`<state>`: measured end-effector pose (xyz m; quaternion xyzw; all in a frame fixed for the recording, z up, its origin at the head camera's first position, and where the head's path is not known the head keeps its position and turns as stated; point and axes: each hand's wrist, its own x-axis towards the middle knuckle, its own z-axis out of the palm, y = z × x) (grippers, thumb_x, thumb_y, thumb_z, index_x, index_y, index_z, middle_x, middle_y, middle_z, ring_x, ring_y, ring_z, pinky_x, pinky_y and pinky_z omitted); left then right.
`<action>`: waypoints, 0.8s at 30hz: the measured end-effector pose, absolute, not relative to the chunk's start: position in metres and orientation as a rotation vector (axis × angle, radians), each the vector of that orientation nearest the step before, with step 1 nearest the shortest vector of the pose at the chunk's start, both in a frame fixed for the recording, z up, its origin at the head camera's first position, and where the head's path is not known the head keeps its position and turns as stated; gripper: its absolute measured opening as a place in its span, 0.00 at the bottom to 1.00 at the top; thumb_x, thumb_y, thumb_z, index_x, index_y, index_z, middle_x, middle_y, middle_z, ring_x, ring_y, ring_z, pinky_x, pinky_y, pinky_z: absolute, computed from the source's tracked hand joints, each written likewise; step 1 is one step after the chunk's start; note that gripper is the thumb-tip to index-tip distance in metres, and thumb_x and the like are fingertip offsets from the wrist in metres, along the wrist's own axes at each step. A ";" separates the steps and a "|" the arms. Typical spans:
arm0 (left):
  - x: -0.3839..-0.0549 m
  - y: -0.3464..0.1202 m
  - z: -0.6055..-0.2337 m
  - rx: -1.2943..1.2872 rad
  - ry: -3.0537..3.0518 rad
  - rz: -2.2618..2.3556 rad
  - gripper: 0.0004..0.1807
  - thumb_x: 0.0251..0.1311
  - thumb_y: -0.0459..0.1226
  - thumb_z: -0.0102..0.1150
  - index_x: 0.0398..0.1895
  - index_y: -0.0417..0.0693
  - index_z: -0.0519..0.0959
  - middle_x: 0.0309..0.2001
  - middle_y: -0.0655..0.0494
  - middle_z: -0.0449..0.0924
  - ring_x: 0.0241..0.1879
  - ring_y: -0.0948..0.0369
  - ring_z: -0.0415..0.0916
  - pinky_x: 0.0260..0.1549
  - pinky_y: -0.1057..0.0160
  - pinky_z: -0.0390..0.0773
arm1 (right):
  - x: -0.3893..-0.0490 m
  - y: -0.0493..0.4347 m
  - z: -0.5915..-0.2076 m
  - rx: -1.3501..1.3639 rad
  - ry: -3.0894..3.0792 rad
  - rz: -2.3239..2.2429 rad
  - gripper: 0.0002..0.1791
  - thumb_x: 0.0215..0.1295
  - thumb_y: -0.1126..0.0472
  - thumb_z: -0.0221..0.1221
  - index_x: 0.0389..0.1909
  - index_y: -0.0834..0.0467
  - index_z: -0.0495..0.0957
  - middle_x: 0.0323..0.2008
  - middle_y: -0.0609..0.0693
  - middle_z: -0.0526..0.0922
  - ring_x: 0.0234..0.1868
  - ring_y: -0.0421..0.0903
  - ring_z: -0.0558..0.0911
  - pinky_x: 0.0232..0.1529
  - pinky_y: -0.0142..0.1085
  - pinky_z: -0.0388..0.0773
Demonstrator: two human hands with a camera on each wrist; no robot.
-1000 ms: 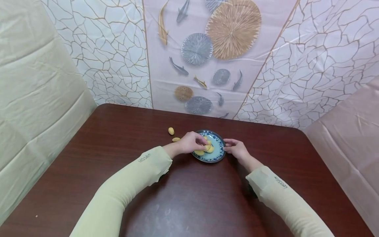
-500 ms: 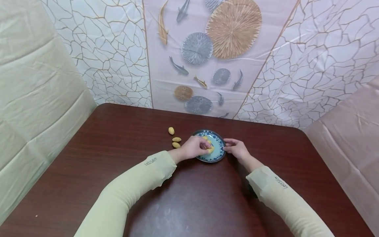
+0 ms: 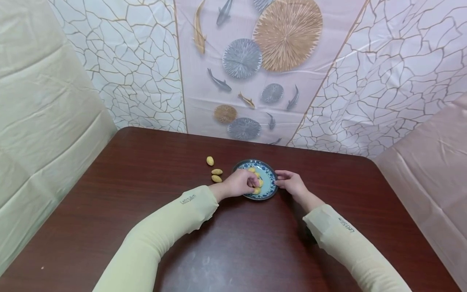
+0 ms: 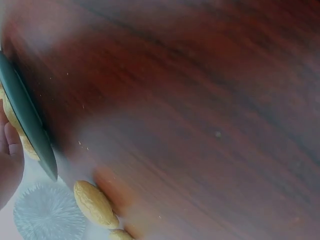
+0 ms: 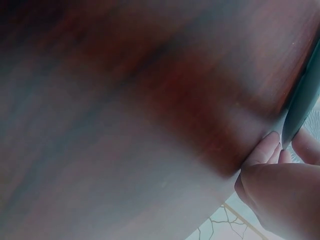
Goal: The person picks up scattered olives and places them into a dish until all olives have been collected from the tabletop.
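Note:
Near the back of the table, a blue-and-white patterned plate (image 3: 270, 187) holds several yellow oval pieces (image 3: 257, 190) with a wrinkled skin. My left hand (image 3: 242, 182) reaches over the plate's left side, its thumb and fingers curled at one of these pieces; its palm hides part of the plate. At the plate's right rim, my right hand (image 3: 293, 184) pinches the edge between thumb and fingers, as the right wrist view also shows. In the left wrist view my left fingers (image 4: 12, 145) lie against yellow pieces beside the dark plate rim (image 4: 30, 122).
Left of the plate lie 3 loose yellow pieces: one farther back (image 3: 210, 161), a second piece (image 3: 217, 172) and a third piece (image 3: 217, 178) close to my left wrist. A patterned cloth (image 3: 240, 101) hangs behind the brown table (image 3: 233, 243).
My left hand has shifted slightly right and down over the plate, uncovering a loose piece beside its wrist. A yellow piece now shows nearer the plate's front. My right hand stays put.

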<state>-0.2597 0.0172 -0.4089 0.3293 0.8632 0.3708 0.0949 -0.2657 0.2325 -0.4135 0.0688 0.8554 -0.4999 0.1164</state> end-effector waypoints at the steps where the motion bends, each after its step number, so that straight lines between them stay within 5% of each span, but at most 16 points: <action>1: -0.260 0.017 -0.408 0.964 2.556 1.103 0.05 0.53 0.29 0.63 0.34 0.43 0.82 0.34 0.53 0.83 0.34 0.64 0.77 0.35 0.74 0.74 | -0.266 0.232 -0.414 0.203 2.504 -1.465 0.26 0.62 0.69 0.56 0.62 0.65 0.68 0.50 0.60 0.75 0.38 0.38 0.74 0.37 0.25 0.74; 12: -0.272 -0.007 -0.396 0.763 2.527 1.340 0.09 0.53 0.33 0.64 0.39 0.42 0.82 0.40 0.52 0.83 0.39 0.62 0.78 0.41 0.68 0.77 | -0.264 0.237 -0.414 0.159 2.482 -1.522 0.25 0.58 0.67 0.61 0.59 0.64 0.72 0.45 0.57 0.77 0.40 0.43 0.76 0.41 0.31 0.76; 24: -0.302 -0.060 -0.391 0.462 2.687 1.475 0.14 0.55 0.35 0.64 0.44 0.38 0.80 0.42 0.47 0.82 0.40 0.56 0.78 0.42 0.62 0.76 | -0.266 0.234 -0.413 0.199 2.503 -1.461 0.26 0.62 0.68 0.56 0.62 0.64 0.67 0.53 0.62 0.74 0.42 0.41 0.75 0.39 0.27 0.75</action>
